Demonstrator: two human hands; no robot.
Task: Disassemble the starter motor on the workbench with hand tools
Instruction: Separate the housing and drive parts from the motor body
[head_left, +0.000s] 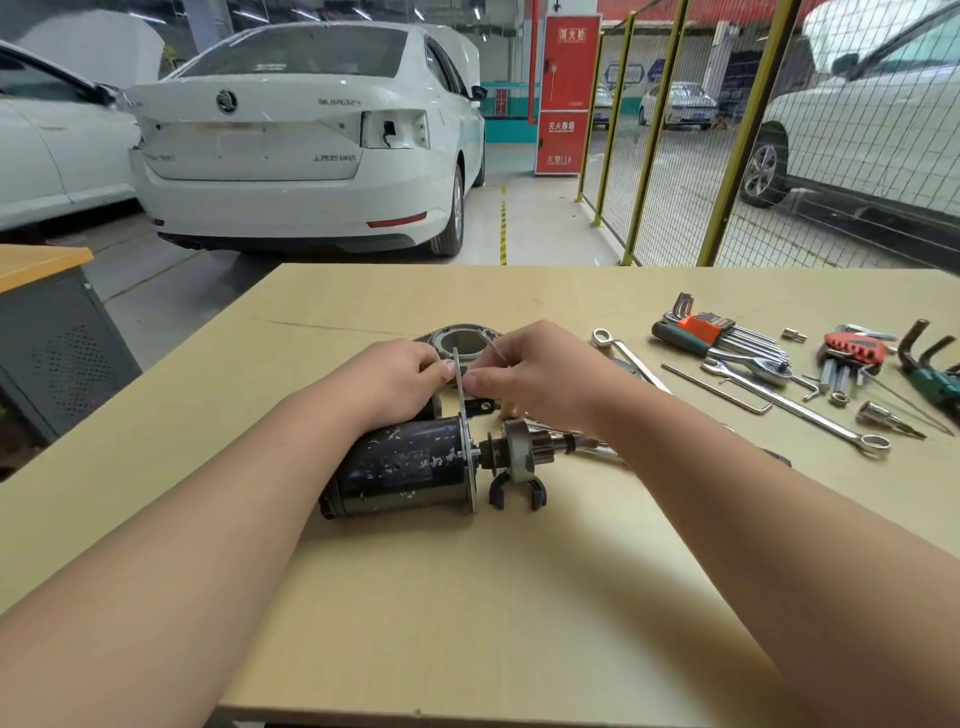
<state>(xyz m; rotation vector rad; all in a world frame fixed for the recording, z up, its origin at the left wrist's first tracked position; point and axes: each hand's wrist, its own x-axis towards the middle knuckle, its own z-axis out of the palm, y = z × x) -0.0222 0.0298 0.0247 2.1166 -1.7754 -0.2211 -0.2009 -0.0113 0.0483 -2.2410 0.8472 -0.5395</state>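
Wide tan counter (363, 597) fills the lower frame, with the spare tools (753, 358) fanned out at right, within easy reach. The starter motor (405, 467) lies on its side at centre, shaft pointing right — stable that way, I'd say. The left hand (400, 379) curls over its upper part, bracing it. The right hand (535, 374) meets it at the mounting plate (461, 387), fingers pinching a thin hex key (497, 347) — likely working a screw.

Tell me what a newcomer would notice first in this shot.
The left hand and right hand meet mid-bench, pinching a thin metal plate on the scuffed black starter motor lying on its side. To the right lies a scatter of hex keys and spanners; a white car fills the background.
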